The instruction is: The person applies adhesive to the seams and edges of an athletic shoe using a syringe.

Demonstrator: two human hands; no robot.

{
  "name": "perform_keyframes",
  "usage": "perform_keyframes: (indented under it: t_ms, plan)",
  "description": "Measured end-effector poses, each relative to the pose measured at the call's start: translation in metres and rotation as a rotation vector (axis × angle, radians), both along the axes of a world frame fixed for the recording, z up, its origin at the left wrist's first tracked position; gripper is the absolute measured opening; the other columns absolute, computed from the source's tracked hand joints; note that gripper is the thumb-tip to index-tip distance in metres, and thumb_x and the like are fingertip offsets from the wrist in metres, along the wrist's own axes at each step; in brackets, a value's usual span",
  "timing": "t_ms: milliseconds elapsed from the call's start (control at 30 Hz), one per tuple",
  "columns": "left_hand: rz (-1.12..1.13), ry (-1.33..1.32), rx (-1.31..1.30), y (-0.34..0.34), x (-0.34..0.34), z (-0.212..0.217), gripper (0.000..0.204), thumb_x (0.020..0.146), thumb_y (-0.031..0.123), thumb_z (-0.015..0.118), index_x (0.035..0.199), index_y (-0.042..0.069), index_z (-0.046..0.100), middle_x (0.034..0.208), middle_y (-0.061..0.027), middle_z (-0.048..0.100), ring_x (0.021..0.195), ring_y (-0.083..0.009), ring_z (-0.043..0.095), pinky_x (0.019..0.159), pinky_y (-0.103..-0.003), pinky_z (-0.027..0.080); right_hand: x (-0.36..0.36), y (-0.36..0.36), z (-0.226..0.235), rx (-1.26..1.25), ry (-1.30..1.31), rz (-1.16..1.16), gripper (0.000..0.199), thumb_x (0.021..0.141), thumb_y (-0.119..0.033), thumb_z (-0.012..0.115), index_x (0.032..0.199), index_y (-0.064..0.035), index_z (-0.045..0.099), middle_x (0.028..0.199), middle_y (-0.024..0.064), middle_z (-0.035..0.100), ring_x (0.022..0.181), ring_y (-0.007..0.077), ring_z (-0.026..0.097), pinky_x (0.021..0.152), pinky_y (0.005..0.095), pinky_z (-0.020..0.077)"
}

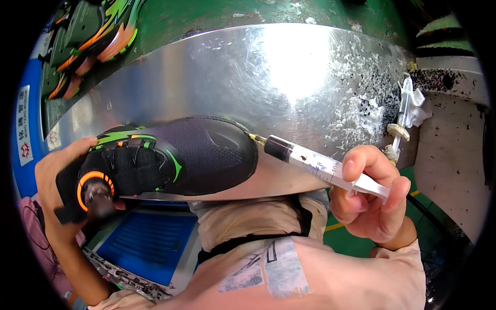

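Black shoe [206, 155] lies on its length across the near edge of a shiny metal worktop [206, 77], sole turned away from the wearer, toe to the right and heel to the left; the left hand [47, 178] is wrapped round the heel end, thumb over the upper near the laces and palm behind, a grip that seems meant to steady the shoe while leaving the toe rim bare. The right hand [374, 217] pinches a clear syringe [315, 164] by its rear, fingers curled about the barrel's end and the plunger; held this far back, it likely keeps the fingers clear of the toe and within reach of the plunger. Dark fluid [278, 148] fills the front of the barrel; the yellowish nozzle [260, 139] points at the toe rim, though its point is too small to tell whether it touches or stops just short. A second syringe [402, 106] lies beside crumpled white tissue [416, 111] at the worktop's right end, apart from the shoe; more shoes [98, 39] with green and orange trim stand at the upper left.
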State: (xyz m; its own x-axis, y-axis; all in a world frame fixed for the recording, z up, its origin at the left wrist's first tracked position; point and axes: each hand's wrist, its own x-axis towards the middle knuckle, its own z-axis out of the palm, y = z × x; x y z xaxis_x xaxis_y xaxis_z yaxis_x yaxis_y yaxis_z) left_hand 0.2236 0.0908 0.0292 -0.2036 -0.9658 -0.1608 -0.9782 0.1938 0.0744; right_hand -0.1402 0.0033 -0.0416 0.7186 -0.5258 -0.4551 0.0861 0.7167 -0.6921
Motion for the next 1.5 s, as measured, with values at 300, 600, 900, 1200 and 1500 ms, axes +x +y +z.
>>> perform_keyframes:
  t_ms: [300, 600, 900, 1200, 1500]
  plan:
    - [0.324, -0.191, 0.141, 0.024, -0.014, 0.031, 0.084, 0.038, 0.044, 0.088, 0.104, 0.002, 0.058, 0.101, -0.0075, 0.058, 0.093, -0.0246, 0.053, 0.087, -0.035, 0.038, 0.01, 0.02, -0.018, 0.081, -0.168, -0.083, 0.08, 0.083, -0.062, 0.049, 0.124, 0.0063, 0.039, 0.076, 0.0006, 0.045, 0.065, 0.0043, 0.034, 0.058, 0.0189, 0.0274]
    - [0.627, 0.201, 0.185, 0.024, -0.059, 0.033, 0.077, 0.049, 0.043, 0.087, 0.1, -0.006, 0.057, 0.101, -0.0127, 0.06, 0.089, -0.0241, 0.059, 0.088, -0.035, 0.043, 0.017, 0.027, -0.029, 0.009, -0.239, -0.167, 0.075, 0.087, -0.055, 0.05, 0.125, 0.0078, 0.038, 0.078, 0.0012, 0.046, 0.065, 0.0045, 0.035, 0.057, 0.0194, 0.0281]
    - [0.64, 0.082, 0.217, 0.02, -0.114, 0.039, 0.04, 0.072, 0.022, 0.077, 0.098, -0.004, 0.062, 0.104, -0.0229, 0.061, 0.087, -0.0345, 0.063, 0.077, -0.038, 0.05, 0.027, 0.029, -0.029, -0.105, -0.251, -0.19, 0.069, 0.09, -0.05, 0.049, 0.127, 0.0063, 0.037, 0.086, 0.0002, 0.048, 0.069, 0.0034, 0.037, 0.061, 0.0178, 0.0305]
    - [0.599, 0.143, 0.198, 0.013, -0.132, 0.026, 0.021, 0.081, 0.013, 0.066, 0.097, 0.0, 0.065, 0.101, -0.0205, 0.062, 0.086, -0.036, 0.061, 0.075, -0.039, 0.048, 0.047, 0.035, -0.021, -0.283, -0.096, -0.248, 0.07, 0.086, -0.061, 0.043, 0.117, 0.0026, 0.042, 0.065, -0.0033, 0.038, 0.054, 0.0025, 0.028, 0.047, 0.0197, 0.0214]
    - [0.65, 0.318, -0.034, 0.011, -0.124, -0.012, 0.04, 0.078, 0.017, 0.066, 0.103, -0.012, 0.056, 0.086, -0.0165, 0.067, 0.083, -0.03, 0.066, 0.086, -0.036, 0.046, 0.046, 0.063, -0.037, -0.479, -0.189, -0.279, 0.05, 0.09, -0.033, 0.059, 0.122, 0.0022, 0.046, 0.07, -0.0042, 0.045, 0.052, 0.0019, 0.033, 0.045, 0.019, 0.025]
